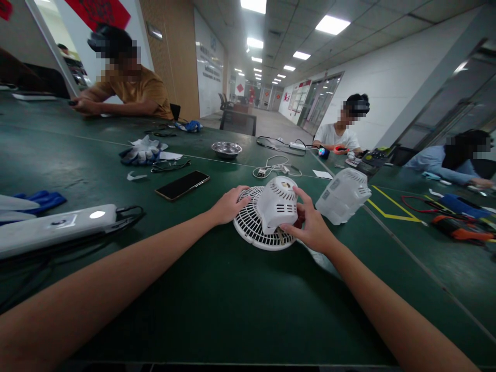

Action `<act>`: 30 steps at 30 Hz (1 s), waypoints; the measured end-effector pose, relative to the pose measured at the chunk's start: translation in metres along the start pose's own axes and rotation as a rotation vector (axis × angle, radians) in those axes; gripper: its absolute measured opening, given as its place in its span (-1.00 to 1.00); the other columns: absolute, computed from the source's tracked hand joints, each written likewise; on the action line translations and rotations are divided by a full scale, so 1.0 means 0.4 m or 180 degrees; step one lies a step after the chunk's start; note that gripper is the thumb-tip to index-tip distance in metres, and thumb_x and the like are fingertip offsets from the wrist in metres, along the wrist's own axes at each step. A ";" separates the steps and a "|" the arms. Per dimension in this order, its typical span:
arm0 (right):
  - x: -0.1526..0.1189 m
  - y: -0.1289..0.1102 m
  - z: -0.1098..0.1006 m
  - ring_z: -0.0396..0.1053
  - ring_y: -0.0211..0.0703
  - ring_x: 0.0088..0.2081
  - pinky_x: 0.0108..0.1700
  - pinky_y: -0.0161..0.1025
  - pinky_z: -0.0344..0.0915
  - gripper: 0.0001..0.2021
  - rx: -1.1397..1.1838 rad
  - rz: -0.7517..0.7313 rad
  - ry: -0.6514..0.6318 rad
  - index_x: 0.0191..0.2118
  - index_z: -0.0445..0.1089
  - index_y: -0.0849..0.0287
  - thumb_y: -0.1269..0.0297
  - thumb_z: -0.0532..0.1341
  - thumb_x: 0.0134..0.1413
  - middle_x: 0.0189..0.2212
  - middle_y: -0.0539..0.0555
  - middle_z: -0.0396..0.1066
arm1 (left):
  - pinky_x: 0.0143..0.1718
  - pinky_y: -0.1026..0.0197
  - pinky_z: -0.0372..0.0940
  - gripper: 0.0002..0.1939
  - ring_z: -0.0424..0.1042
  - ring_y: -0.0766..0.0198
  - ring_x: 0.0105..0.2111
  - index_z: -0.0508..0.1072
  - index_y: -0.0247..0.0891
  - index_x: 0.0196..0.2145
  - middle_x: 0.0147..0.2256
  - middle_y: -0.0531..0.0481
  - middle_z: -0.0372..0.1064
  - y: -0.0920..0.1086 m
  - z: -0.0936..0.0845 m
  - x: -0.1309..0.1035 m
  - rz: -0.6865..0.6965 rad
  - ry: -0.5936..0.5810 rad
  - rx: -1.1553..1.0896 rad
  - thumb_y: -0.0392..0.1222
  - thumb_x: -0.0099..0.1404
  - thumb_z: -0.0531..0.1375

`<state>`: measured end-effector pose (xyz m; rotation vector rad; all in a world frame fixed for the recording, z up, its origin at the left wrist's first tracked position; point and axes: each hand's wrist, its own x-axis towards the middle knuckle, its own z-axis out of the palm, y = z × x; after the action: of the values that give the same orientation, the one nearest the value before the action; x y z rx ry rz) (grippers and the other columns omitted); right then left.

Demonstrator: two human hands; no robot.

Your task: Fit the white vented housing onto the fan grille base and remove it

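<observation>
A white fan grille (248, 232) lies roughly flat on a green table (217, 310), directly before the person, its round face downward. From its back rises a white motor housing (277, 206), long axis near upright, vented narrower end pointing up. The left hand (230, 205) touches the grille's left rim, fingers extended; whether they pinch it cannot be told. The right hand (313, 227) curls partly open, thumb and fingers gripping the housing's right side. A translucent plastic case (344, 196) stands just right.

left arm (127, 276) stretched forward, left hand (229, 205) low, fingers close together; and right arm (382, 294) angled inward, right hand (312, 222) curled, thumb and index finger spread apart!
</observation>
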<state>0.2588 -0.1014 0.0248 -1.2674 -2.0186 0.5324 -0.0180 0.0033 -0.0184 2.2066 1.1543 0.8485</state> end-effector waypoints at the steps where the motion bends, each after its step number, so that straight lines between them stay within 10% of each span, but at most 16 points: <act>1: 0.000 -0.001 0.000 0.52 0.07 -0.30 -0.21 0.18 0.51 0.00 0.0000 0.0001 0.0000 0.47 -0.21 -0.12 0.00 0.40 0.07 0.01 0.20 0.51 | 0.16 -0.11 0.25 -0.37 0.37 -0.07 0.17 0.22 -0.22 0.32 0.23 -0.25 0.33 0.000 0.000 0.000 0.0012 0.0023 -0.0010 0.19 0.46 -0.04; 10: -0.004 -0.009 0.005 0.50 0.09 -0.27 -0.11 0.25 0.49 0.05 -0.0305 0.0002 0.0046 0.47 -0.25 -0.10 -0.05 0.41 0.03 0.00 0.21 0.48 | 0.13 -0.10 0.28 -0.37 0.40 -0.07 0.15 0.20 -0.23 0.32 0.21 -0.26 0.35 -0.001 0.003 0.007 -0.0062 -0.0051 0.0048 0.18 0.46 -0.04; 18: 0.003 -0.031 0.077 0.30 0.37 0.22 0.20 0.35 0.28 0.16 -0.0861 -0.0112 0.0845 0.47 -0.24 -0.02 -0.03 0.47 -0.12 0.38 0.30 0.09 | 0.17 -0.17 0.22 -0.43 0.37 -0.10 0.16 0.21 -0.25 0.27 0.19 -0.28 0.35 -0.011 0.023 0.010 -0.0164 0.0110 0.0370 0.13 0.47 -0.06; 30: 0.020 0.043 0.025 0.31 0.34 0.22 0.16 0.29 0.34 -0.05 -0.0722 0.0321 0.1105 0.48 -0.18 0.05 0.22 0.31 0.05 0.34 0.31 0.17 | 0.02 -0.10 0.29 -0.42 0.45 -0.08 0.03 0.20 -0.21 0.28 0.05 -0.26 0.44 0.018 0.010 -0.001 -0.0359 0.0000 0.0330 0.18 0.48 -0.07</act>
<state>0.2598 -0.0866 0.0094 -1.4880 -1.7644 0.1160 -0.0114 -0.0011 -0.0164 2.1993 1.3363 0.7573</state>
